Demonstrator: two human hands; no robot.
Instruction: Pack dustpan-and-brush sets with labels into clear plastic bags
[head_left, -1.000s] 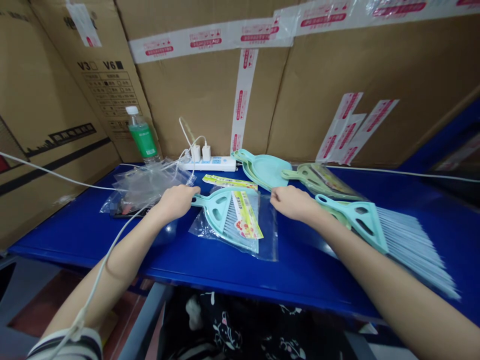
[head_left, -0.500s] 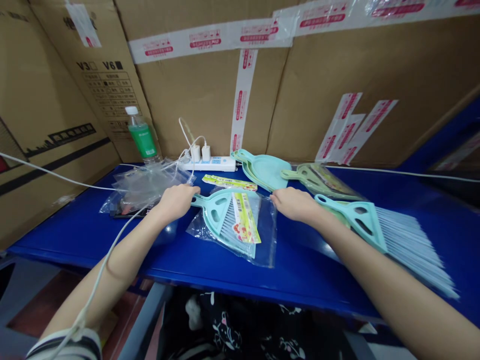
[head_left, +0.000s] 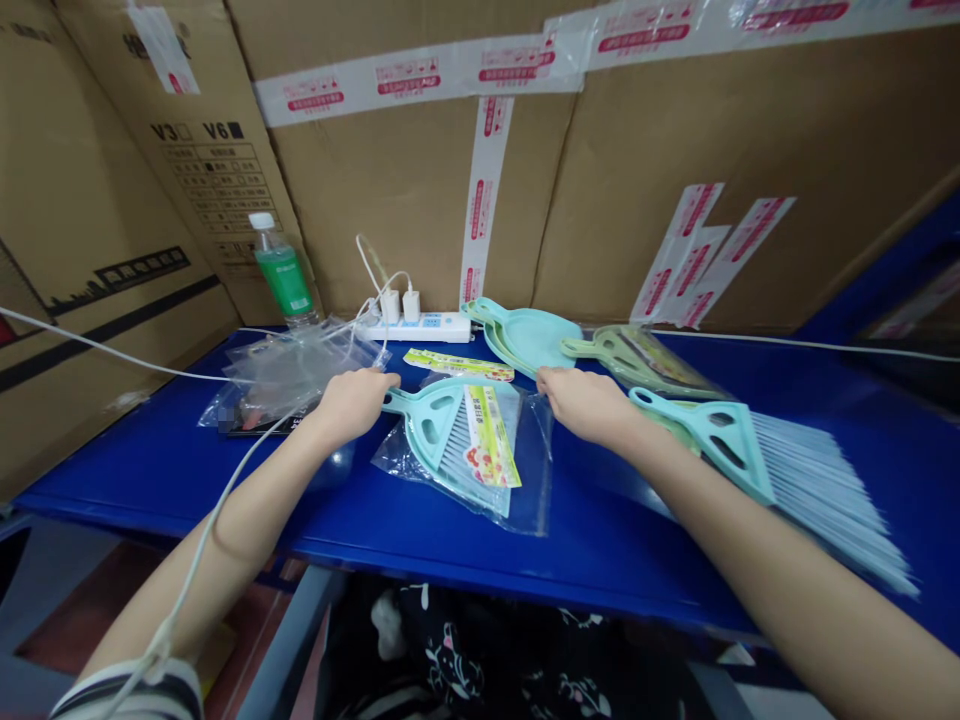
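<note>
1. Nearest you, the front edge of the blue table runs across, and the teal set, a pan with bristles showing in it, lies flat just beyond it, between your hands, handle toward your left
2. The clear bag lies about the set, slack and creased at the right, with a yellow card over the bristles
3. To your right, the loose teal brush lies beside your forearm, partly over something green, well apart from the set
4. Your left hand is clamped on the set's handle end; whether it also pinches film, you cannot tell from here
5. Your right hand has its fingers drawn together and looks clamped on the bag's far right corner
6. The step in hand looks like working the bag around the set; the next move seems to call for a firm left hold and a gentle right pull, since thin film may snag or tear
7. Beyond your hands lie flat bags at the left, a second card in the middle, stacked pans and a green set at the right; mind the pans, just behind your right fingertips
</note>
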